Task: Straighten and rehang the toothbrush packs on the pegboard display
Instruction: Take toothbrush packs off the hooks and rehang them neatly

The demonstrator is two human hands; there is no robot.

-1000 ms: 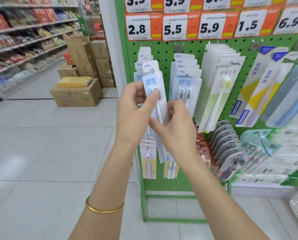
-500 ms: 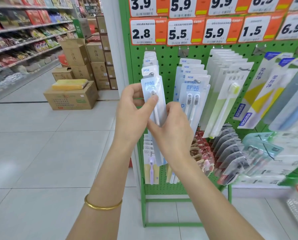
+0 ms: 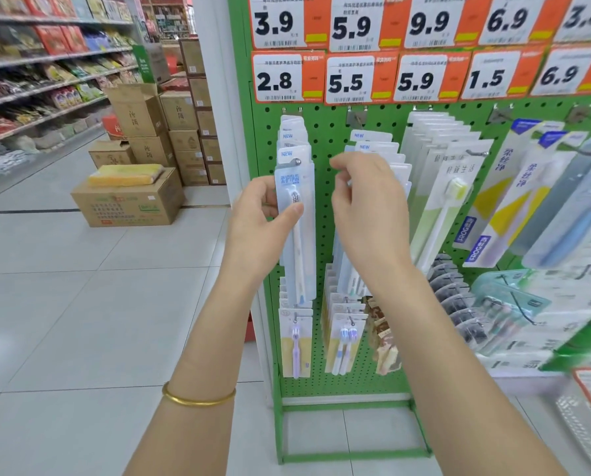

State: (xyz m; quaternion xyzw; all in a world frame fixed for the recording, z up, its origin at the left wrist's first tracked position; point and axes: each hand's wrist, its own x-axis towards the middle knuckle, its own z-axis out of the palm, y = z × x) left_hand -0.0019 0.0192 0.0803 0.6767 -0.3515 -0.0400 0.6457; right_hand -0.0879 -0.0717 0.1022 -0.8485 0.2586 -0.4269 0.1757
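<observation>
On the green pegboard (image 3: 325, 132), a white single-toothbrush pack (image 3: 301, 255) hangs at the front of the leftmost peg (image 3: 298, 162), under the 2.8 price tag. My left hand (image 3: 256, 231) grips this pack near its top, thumb across the front and fingers behind. My right hand (image 3: 369, 218) is off that pack and hovers in front of the neighbouring stack of twin-brush packs (image 3: 373, 146), hiding most of it. Its fingers are loosely curled and nothing shows between them.
More toothbrush packs hang to the right (image 3: 448, 187) and on a lower row (image 3: 295, 341). Orange price tags (image 3: 359, 80) run along the top. Cardboard boxes (image 3: 129, 197) stand on the tiled aisle floor at left, and stocked shelves (image 3: 39, 84) lie beyond.
The pack now hangs straight on the left peg. My right hand has let go of it and moved right and up to the second stack. My left hand still holds it.
</observation>
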